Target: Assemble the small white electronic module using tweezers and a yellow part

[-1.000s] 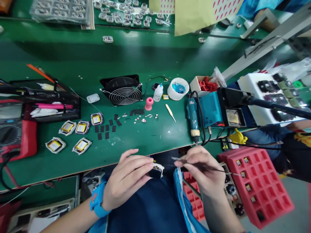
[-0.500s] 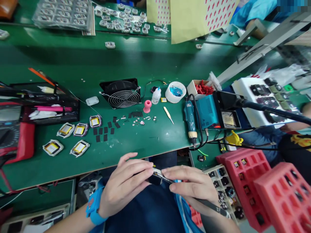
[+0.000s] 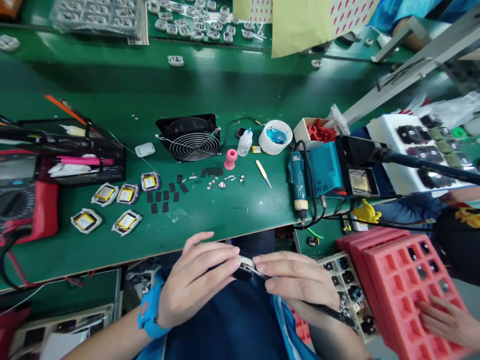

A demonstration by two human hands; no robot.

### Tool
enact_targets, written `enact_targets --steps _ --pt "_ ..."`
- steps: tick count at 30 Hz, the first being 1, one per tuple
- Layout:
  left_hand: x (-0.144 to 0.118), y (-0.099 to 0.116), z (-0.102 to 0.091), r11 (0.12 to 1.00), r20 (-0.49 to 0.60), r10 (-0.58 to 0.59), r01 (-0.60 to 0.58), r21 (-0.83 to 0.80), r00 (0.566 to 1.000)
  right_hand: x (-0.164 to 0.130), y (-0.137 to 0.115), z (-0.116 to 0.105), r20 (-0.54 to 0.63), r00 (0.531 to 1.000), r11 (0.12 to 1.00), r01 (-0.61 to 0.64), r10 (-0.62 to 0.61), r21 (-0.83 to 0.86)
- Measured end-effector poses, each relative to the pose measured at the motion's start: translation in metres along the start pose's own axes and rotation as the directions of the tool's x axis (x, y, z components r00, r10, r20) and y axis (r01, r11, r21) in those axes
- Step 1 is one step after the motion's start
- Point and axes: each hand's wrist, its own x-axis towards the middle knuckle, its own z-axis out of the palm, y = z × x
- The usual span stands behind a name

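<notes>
Tub (image 3: 270, 148): blue contents (image 3: 276, 136) | carton (image 3: 301, 132): red pieces (image 3: 321, 132) | left hand (image 3: 198, 280) closed on casing (image 3: 246, 261) | right hand (image 3: 303, 280) pinching dark tool (image 3: 328, 312)

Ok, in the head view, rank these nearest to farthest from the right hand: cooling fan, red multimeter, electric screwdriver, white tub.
1. Electric screwdriver: beyond the right hand.
2. White tub: farther back.
3. Cooling fan: left of the tub.
4. Red multimeter: far left.

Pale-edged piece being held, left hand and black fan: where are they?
Pale-edged piece (image 3: 247, 261), head view: its pale edge.
Left hand (image 3: 194, 276), head view: its back.
Black fan (image 3: 196, 146), head view: its wire grille.
</notes>
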Motion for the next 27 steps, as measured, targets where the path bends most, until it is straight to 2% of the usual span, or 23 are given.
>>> enact_targets --steps 4,12,19,27 --pt "-0.002 0.000 0.000 1.000 0.017 -0.004 0.003 0.023 1.000 0.000 0.000 0.003 -0.032 0.999 1.000 -0.001 0.001 0.012" --pt "-0.002 -0.001 0.000 1.000 0.011 -0.013 0.013 0.006 1.000 0.001 0.000 0.003 -0.022 1.000 0.999 -0.001 0.000 -0.038" --pt "0.001 -0.001 -0.001 0.999 0.014 -0.001 0.000 0.047 1.000 0.004 -0.003 -0.002 0.041 0.999 0.997 -0.034 0.037 -0.076" --pt "0.000 0.001 -0.003 0.998 0.011 -0.011 0.011 0.062 1.000 0.006 -0.010 -0.005 0.112 0.993 0.990 -0.009 0.025 -0.142"
